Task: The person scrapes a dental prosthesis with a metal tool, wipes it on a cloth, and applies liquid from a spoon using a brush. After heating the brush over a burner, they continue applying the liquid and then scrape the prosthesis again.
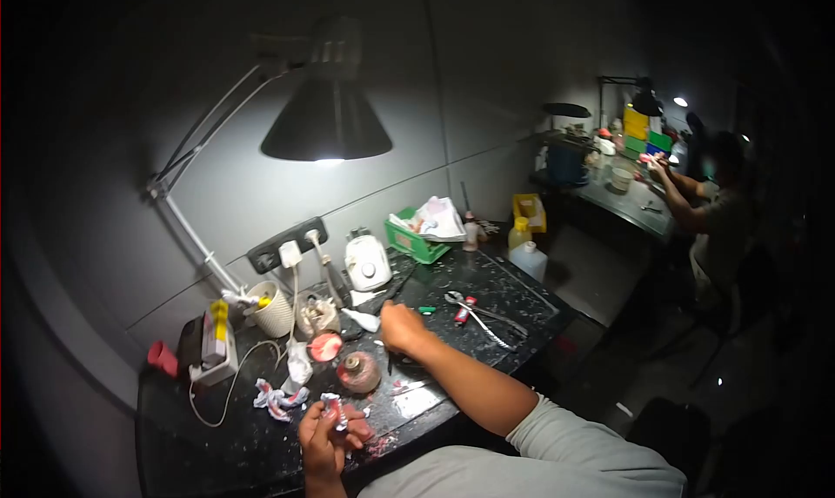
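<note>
Pink scraps [379, 447] litter the desk [200, 454], so I'd guess midway: some work done, tidying left. Left hand [320, 437] grips the piece [332, 410] above the near side, fingers hiding much of it. Right hand's [403, 327] curled by the tube [362, 320]; can't tell if it's holding anything.
</note>
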Demonstrator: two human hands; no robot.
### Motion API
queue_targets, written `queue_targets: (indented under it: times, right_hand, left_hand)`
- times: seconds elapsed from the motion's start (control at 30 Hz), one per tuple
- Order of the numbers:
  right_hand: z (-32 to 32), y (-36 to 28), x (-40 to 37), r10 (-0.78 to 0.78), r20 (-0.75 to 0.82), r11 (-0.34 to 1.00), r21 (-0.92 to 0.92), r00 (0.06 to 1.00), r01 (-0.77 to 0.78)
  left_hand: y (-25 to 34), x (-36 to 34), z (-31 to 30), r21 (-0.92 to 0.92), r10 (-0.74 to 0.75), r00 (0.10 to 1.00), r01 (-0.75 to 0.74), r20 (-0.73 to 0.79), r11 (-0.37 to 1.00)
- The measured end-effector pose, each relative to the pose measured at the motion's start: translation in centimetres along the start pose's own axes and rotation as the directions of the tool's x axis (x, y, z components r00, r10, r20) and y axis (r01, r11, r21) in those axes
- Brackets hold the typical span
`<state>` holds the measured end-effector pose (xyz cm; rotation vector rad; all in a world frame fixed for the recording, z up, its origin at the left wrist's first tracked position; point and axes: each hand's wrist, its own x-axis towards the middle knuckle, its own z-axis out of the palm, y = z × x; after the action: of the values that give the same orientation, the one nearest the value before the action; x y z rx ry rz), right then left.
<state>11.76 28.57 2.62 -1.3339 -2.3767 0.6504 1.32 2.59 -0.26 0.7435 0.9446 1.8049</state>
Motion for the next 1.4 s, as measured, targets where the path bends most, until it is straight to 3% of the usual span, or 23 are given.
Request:
queue_targets:
  times: [0.1,0.23,0.3,0.37,0.43,0.53,0.7,1.4]
  right_hand:
    - [-1.0,0.4,-0.5,-0.040,-0.021,0.994,0.098,0.999,0.042]
    - [-2.4,1.3,-1.2,-0.135,-0.287,0.942,0.259,0.948,0.213]
    - [-2.2,3.2,0.6,-0.172,-0.126,0.807,0.550,0.977,0.213]
    - [-4.3,2.8,-1.0,-0.175,-0.113,0.514,0.837,0.978,0.189]
    - [-5.4,2.5,-2.0,-0.182,-0.163,0.327,0.920,0.970,0.216]
    - [-5.8,1.7,-3.1,-0.244,-0.204,0.170,0.953,0.948,0.249]
    - [-4.7,0.6,-3.9,-0.312,-0.227,0.140,0.950,0.923,0.280]
    - [-4.6,0.4,-4.1,-0.305,-0.200,0.194,0.944,0.931,0.266]
  left_hand:
    - [-0.2,-0.6,-0.3,0.059,-0.003,0.999,0.001,0.033,0.998]
    - [-0.4,-1.4,0.2,0.077,-0.002,1.000,0.004,-0.023,0.997]
    - [-0.5,-1.2,-0.8,0.011,-0.001,1.000,0.001,-0.005,1.000]
    - [-0.6,-1.2,-1.2,-0.028,-0.009,1.000,0.009,-0.020,1.000]
    - [-0.3,-1.3,-0.9,-0.030,-0.019,0.999,0.018,-0.028,0.999]
    - [-0.1,-1.4,-0.5,-0.027,0.001,0.999,-0.002,-0.048,1.000]
    - [0.0,-1.5,-1.0,-0.115,0.026,1.000,-0.028,-0.014,0.993]
    - [-0.1,-1.5,-0.5,-0.050,0.055,0.998,-0.055,-0.005,0.997]
